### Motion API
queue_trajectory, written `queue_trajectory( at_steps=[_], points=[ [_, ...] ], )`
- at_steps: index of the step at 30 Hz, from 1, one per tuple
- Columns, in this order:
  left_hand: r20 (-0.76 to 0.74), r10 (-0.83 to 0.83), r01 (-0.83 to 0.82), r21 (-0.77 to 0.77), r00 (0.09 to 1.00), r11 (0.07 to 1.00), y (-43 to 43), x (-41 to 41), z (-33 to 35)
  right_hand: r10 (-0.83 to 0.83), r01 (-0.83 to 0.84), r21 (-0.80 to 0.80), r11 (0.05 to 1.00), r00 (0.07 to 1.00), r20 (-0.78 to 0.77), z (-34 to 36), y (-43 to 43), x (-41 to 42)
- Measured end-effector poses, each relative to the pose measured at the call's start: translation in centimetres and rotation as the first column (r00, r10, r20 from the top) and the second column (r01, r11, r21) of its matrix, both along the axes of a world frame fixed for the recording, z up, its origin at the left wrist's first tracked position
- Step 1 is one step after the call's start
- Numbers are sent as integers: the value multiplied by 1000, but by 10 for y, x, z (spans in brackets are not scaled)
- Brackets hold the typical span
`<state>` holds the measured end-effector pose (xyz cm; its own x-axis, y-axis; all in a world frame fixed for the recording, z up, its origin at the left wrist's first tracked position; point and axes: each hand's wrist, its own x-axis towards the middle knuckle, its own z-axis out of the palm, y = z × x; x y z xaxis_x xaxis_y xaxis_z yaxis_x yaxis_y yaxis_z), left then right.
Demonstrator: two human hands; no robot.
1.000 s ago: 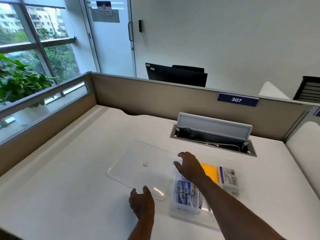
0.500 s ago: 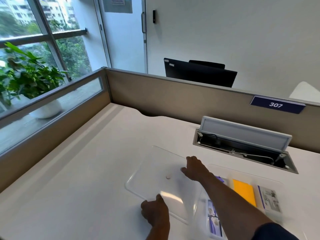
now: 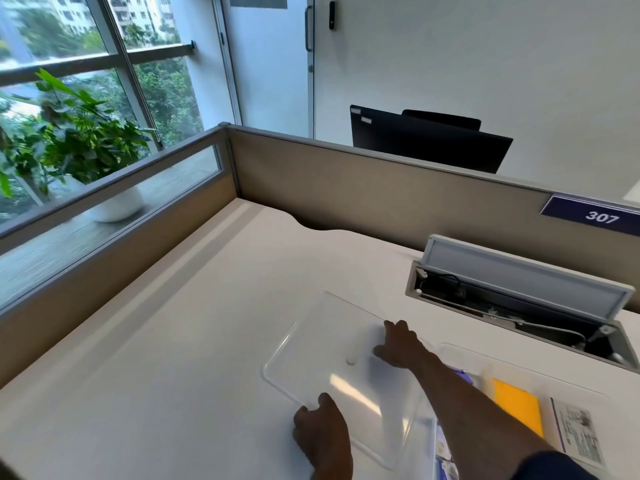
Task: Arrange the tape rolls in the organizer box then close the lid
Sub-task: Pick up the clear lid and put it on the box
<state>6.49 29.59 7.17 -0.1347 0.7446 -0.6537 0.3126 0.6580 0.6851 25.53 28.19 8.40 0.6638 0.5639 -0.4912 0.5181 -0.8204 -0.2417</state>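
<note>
Head view: partition sign (image 3: 596, 216) reads "307"; box labels illegible.

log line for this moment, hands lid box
left hand: gripping near edge of clear lid | right hand: on lid's far side | organizer box: open, right of lid | phase: closing lid

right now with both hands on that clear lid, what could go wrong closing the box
1. The lid is clear and hard to see against the white desk, so its edges may be misjudged and it could land crooked on the organizer box.
2. The left hand and right hand seem to have only an edge grip, so the smooth lid might slip.
3. The right forearm crosses over the box, so swinging the lid across might bump the packs inside.
</note>
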Motion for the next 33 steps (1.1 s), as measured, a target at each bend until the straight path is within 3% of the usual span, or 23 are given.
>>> queue_trajectory(
  at_steps=[8,14,19,22,24,26,27,30,33],
  points=[
    [206,168,-146,-116,964,982,23,14,-8,-17,17,-5,1000,999,-44,-6,9,3],
    [504,207,-206,-60,838,977,31,17,-15,-31,33,18,999,998,-63,-5,5,6],
    [564,139,-230,94,814,969,47,22,1,-66,76,148,986,995,-72,4,2,9],
    [553,35,-207,253,833,945,57,29,25,-134,162,457,875,987,-94,21,3,12],
    [530,-80,-164,396,844,904,60,35,47,-270,468,630,620,881,-388,38,6,14],
    [414,-205,-98,602,887,792,57,42,69,-234,722,613,323,688,-687,55,8,21],
    [330,-272,-50,713,904,700,53,45,80,-180,790,566,236,608,-773,64,7,25],
    [92,-448,114,904,889,412,31,51,104,-1,889,444,108,447,-894,91,-8,40],
    [-147,-584,241,967,799,86,6,52,107,167,900,430,65,415,-894,115,-42,51]
  ],
)
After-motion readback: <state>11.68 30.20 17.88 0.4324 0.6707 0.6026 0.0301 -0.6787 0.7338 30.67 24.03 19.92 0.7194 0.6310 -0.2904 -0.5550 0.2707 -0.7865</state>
